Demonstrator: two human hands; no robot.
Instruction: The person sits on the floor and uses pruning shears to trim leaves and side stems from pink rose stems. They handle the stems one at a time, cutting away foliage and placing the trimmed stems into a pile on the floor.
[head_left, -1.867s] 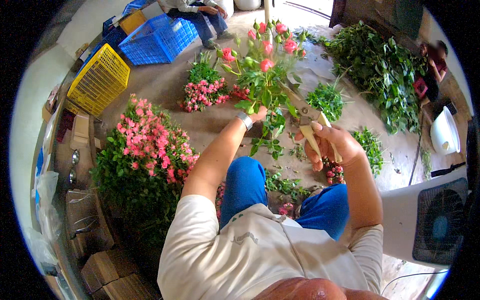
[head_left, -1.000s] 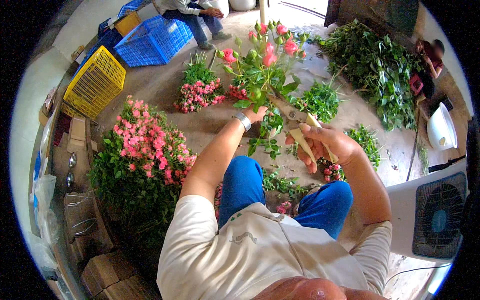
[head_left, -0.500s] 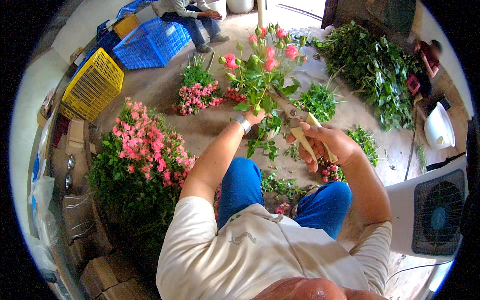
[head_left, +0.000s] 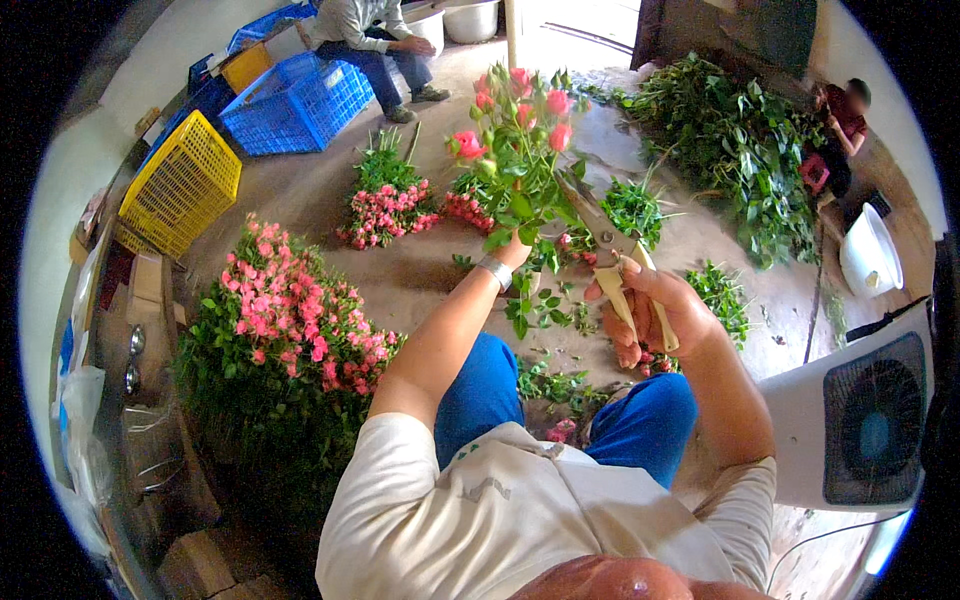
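Observation:
My left hand is closed round the stems of a bunch of pink roses with green buds and leaves, held upright before me. In my right hand are pruning shears with cream handles, my fingers wrapped round them. The handles stand apart, and the metal blades point up and left beside the bunch's leaves. Whether the blades touch a stem I cannot tell. Leafy stems hang below my left hand. Cut leaves lie on the floor between my knees.
At left stands a large heap of pink roses. Smaller bundles lie ahead. Yellow and blue crates stand far left. A leafy green pile, a white tub and a fan unit are at right. Two people sit farther off.
The rose bunch has shifted a little left and turned. The shears have moved slightly right and down, away from the leaves. The whole view has tilted a little.

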